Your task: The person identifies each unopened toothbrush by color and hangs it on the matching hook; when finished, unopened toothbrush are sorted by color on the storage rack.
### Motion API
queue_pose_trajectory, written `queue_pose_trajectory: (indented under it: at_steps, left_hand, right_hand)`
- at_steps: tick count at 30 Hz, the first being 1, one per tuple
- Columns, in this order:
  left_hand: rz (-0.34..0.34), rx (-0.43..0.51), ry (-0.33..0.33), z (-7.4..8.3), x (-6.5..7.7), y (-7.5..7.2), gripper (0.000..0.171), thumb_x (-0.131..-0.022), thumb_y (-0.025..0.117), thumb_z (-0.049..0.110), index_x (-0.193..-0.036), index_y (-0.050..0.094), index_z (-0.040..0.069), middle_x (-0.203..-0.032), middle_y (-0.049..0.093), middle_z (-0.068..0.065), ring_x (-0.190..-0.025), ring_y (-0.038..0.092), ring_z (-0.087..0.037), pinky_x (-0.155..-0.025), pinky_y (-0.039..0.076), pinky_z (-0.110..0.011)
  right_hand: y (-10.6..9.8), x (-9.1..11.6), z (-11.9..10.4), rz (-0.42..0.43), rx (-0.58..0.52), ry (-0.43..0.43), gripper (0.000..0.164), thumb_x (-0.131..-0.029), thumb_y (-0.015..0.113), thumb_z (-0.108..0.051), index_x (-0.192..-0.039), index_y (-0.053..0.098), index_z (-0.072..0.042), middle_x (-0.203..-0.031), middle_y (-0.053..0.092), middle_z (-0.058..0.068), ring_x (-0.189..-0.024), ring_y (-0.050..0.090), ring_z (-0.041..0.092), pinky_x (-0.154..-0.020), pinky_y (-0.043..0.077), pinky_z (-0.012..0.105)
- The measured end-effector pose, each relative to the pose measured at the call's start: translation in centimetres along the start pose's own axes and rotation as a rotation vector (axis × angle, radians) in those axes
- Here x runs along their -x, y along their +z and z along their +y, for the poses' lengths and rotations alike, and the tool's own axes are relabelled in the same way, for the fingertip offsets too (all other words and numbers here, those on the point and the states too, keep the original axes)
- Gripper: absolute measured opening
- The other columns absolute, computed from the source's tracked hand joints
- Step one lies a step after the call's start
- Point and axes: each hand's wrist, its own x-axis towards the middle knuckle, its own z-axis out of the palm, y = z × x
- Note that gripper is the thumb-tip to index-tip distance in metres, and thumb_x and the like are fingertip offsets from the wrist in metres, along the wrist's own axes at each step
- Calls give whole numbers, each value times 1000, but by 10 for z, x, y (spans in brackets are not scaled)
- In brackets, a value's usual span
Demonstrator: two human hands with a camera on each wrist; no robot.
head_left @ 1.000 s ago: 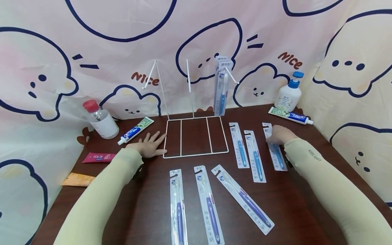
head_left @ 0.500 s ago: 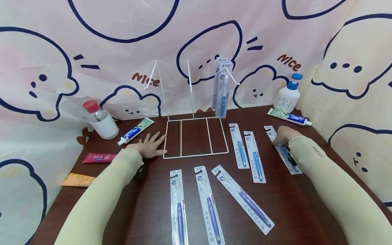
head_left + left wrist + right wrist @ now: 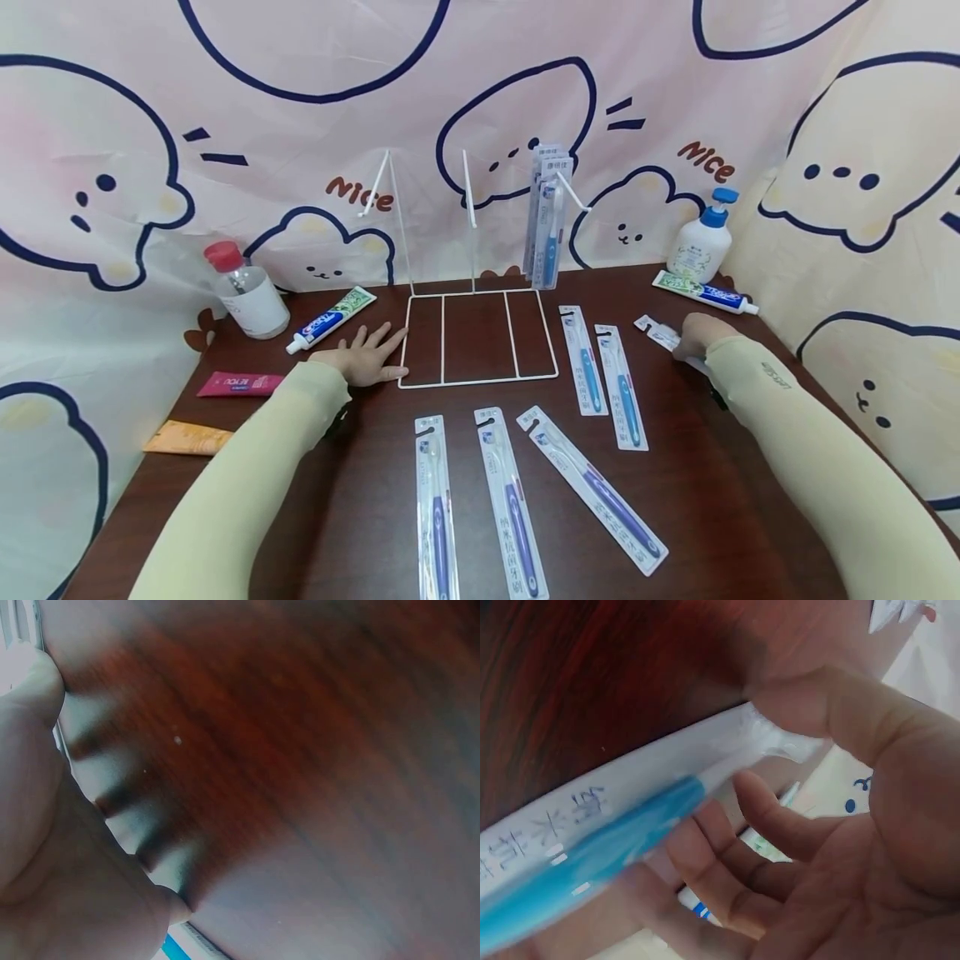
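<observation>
Toothbrush pack (image 3: 615, 840) pinched in right hand (image 3: 701, 335), near table edge (image 3: 769, 335), neighbouring packs (image 3: 622, 387) apart

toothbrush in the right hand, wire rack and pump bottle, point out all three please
Toothbrush (image 3: 619, 834), right wrist view, on its blue handle.
Wire rack (image 3: 480, 382), head view, on its base's front bar.
Pump bottle (image 3: 699, 249), head view, on its white body.

Count: one white wire rack (image 3: 480, 382) with three hooks (image 3: 375, 184); hanging on it, at least two packaged toothbrushes (image 3: 547, 250), overlap preventing an exact figure. In front of the rack, three purple-handled toothbrushes (image 3: 507, 500). To its right, three blue-handled toothbrushes (image 3: 622, 387), one pump bottle (image 3: 700, 250), one toothpaste tube (image 3: 705, 292). To its left, one similar toothpaste tube (image 3: 331, 319), one red-capped bottle (image 3: 255, 308), one pink tube (image 3: 238, 384), one orange tube (image 3: 186, 438).
</observation>
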Motion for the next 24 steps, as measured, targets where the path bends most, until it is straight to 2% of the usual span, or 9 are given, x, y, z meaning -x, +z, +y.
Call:
queue_pose_trajectory:
  at_steps: [4, 7, 10, 12, 15, 18, 21, 24]
  left_hand:
    - [7, 0, -1, -1, 0, -1, 82, -89, 37, 62, -149, -2, 21, -152, -4, -19, -131, -2, -52, -94, 8, -72]
    - [6, 5, 0, -1, 0, 0, 81, -89, 37, 62, -149, -1, 21, -151, -5, -19, -131, -3, -52, -94, 7, -72]
    - [-5, 8, -3, -1, 0, 2, 82, -89, 37, 63, -149, -2, 22, -152, -5, -18, -131, -3, -51, -94, 7, -71]
    - [-12, 9, -4, 0, 1, 2, 82, -89, 37, 63, -149, -2, 22, -152, -5, -18, -131, -3, -51, -94, 7, -71]
    - [-13, 9, 0, 1, 0, 3, 82, -89, 37, 63, -149, -1, 22, -152, -5, -18, -131, -3, -51, -94, 7, -72]
    - [-3, 10, 5, 1, -2, 2, 82, -89, 36, 63, -149, -1, 21, -151, -5, -19, -131, -3, -52, -94, 7, -72]
    - [2, 4, 0, 0, -2, 1, 82, -88, 36, 63, -149, -1, 22, -152, -5, -19, -131, -3, -52, -94, 7, -72]
    - [1, -2, -6, 0, -2, 1, 83, -88, 35, 64, -148, -2, 22, -152, -5, -18, -131, -3, -51, -94, 7, -71]
  right_hand:
    - [3, 1, -1, 39, 3, -13, 38, -79, 69, -20, -95, 57, 13, -85, 58, 20, -75, 52, 31, -69, 44, 45]
    - [6, 0, 2, 29, 1, -12, 40, -80, 69, -23, -95, 57, 12, -84, 58, 20, -75, 52, 31, -70, 44, 46]
    - [7, 1, 9, 22, 37, -64, 43, -82, 66, -27, -93, 57, 13, -82, 57, 19, -75, 52, 29, -71, 44, 45]
    - [6, 6, 12, 51, 5, -80, 46, -83, 64, -28, -99, 57, 14, -87, 58, 22, -77, 53, 30, -72, 45, 46]
    - [0, 21, 9, 140, -117, -88, 55, -87, 60, -34, -116, 52, 12, -101, 55, 27, -84, 51, 34, -71, 44, 49]
    - [-12, 45, -5, 279, -291, -126, 58, -90, 55, -43, -126, 48, 2, -111, 53, 26, -89, 53, 36, -69, 45, 51]
    - [-24, 70, -32, 435, -413, -239, 59, -88, 53, -50, -127, 48, -6, -113, 55, 21, -92, 56, 35, -71, 47, 55]
    - [-33, 92, -65, 538, -517, -371, 59, -86, 55, -50, -128, 50, -9, -117, 56, 17, -94, 58, 34, -77, 46, 57]
